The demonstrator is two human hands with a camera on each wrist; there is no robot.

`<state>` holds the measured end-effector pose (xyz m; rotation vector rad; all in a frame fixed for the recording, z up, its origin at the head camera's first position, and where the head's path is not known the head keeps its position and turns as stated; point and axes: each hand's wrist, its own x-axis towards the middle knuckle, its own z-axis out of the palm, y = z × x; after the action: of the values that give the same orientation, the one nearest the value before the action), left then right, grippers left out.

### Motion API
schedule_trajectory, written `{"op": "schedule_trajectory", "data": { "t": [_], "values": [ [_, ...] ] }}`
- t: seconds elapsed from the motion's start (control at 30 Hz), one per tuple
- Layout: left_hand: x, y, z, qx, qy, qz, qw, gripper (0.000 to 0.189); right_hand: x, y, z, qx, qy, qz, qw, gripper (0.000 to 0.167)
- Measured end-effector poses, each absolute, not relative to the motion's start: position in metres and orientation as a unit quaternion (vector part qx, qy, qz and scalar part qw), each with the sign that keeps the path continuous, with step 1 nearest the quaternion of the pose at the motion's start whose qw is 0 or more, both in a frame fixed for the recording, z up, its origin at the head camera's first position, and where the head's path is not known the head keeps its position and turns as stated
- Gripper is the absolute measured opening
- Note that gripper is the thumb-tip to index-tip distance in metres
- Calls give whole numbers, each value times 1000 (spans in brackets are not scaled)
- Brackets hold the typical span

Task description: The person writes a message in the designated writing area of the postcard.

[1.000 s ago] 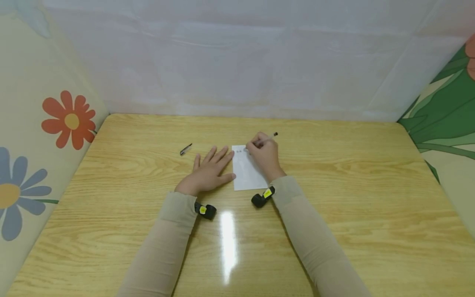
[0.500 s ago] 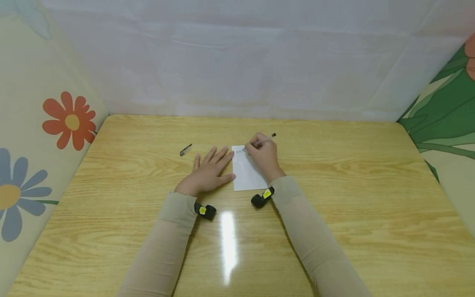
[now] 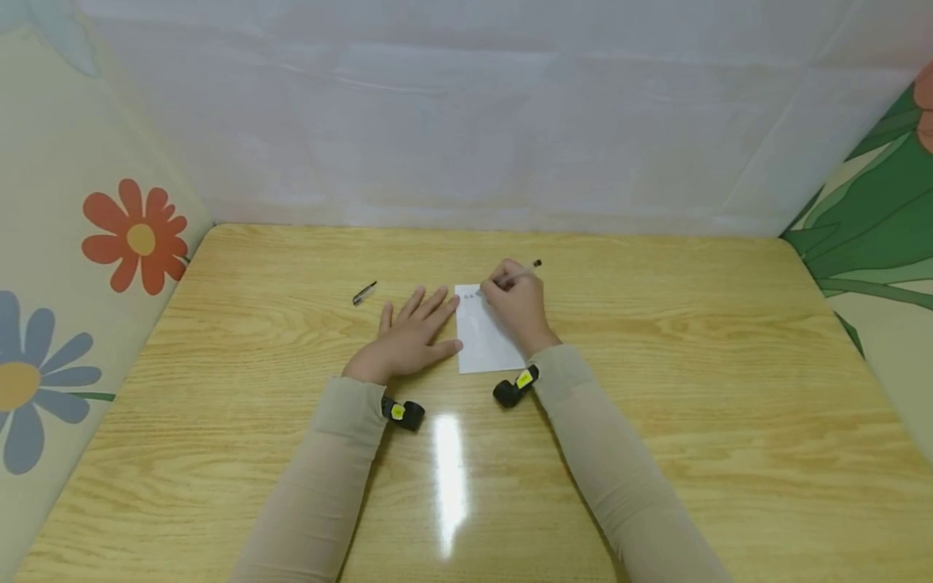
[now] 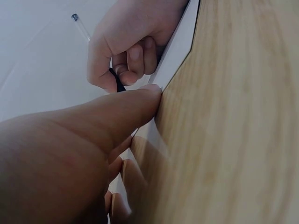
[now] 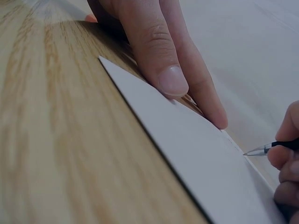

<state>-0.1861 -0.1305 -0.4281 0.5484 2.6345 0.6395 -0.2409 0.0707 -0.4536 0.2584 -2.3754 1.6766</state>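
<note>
A white sheet of paper lies on the wooden table, with a few small dark marks near its top left corner. My right hand pinches a pen with a clear barrel and dark end. In the right wrist view the metal tip of the pen is right at the paper's surface. My left hand lies flat with fingers spread, its thumb and index fingertip on the paper's left edge. That thumb shows on the paper in the right wrist view.
A pen cap lies on the table beyond the left hand. Behind the table hangs a white sheet backdrop. Black wrist cameras sit on both wrists. Walls with painted flowers stand at both sides.
The right hand with the pen has shifted very slightly to the left over the top of the paper. My left hand and the pen cap stay in place.
</note>
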Motion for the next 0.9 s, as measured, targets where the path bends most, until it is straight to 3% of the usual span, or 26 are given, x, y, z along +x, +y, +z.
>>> {"op": "schedule_trajectory", "data": {
  "t": [0.9],
  "values": [
    [-186, -129, -426, 196, 938, 221, 183, 75, -242, 72, -456, 85, -814, 564, 108, 7]
  ]
}}
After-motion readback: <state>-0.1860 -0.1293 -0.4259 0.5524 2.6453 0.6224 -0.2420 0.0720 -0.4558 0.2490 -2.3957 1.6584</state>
